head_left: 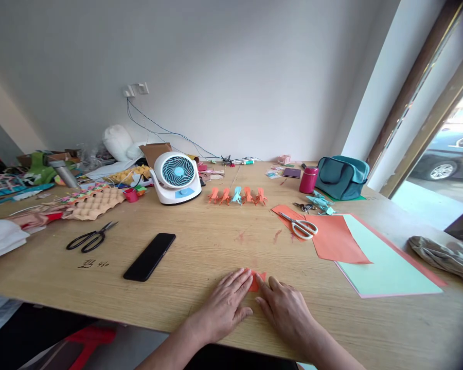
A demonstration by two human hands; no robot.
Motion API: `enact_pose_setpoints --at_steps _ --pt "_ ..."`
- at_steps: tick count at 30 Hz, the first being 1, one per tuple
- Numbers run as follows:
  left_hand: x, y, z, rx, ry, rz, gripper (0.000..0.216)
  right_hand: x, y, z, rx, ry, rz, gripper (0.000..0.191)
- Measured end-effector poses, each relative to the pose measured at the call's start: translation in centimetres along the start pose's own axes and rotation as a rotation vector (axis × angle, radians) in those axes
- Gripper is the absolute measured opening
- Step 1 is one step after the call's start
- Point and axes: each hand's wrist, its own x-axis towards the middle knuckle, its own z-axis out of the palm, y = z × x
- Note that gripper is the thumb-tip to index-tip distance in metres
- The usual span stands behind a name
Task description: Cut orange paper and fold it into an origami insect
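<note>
A small piece of folded orange paper point(253, 284) lies on the table near its front edge, partly covered by my fingers. My left hand point(224, 303) rests flat on its left side, fingers stretched out. From the right, my right hand point(287, 307) presses the paper with its outstretched index finger; the thumb is apart and the other fingers are bent. Farther back stands a row of small folded paper figures, several orange point(247, 196) and one light blue point(236, 196). White-handled scissors point(304, 226) lie on orange paper sheets point(335, 239) to the right.
A black phone point(149, 257) and black scissors point(90, 239) lie to the left. Behind them stand a white fan point(177, 177) and egg trays point(96, 203). Pale green sheets point(389, 272), a pink jar point(309, 180), blue folded paper point(320, 202) and a teal bag point(342, 178) occupy the right.
</note>
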Motion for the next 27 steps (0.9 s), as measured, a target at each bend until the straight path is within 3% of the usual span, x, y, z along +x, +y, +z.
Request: enact_pose_setpoints --at_steps 7,15,22,27 --pt "0.3 0.8 -0.7 0.028 0.004 -0.03 0.063 0.1 -0.4 -0.4 -0.028 0.024 0.03 0.049" --pt "0.7 1.3 -0.1 0.097 0.054 -0.013 0.075 0.0 -0.3 -0.1 -0.027 0.041 0.025 0.049" --pt "0.2 1.0 -0.6 0.02 0.009 -0.023 0.068 0.1 -0.6 1.0 -0.156 0.078 -0.001 0.058" --pt "-0.2 0.7 -0.2 -0.012 0.05 -0.01 0.071 -0.1 -0.4 1.0 -0.184 0.063 -0.027 0.056"
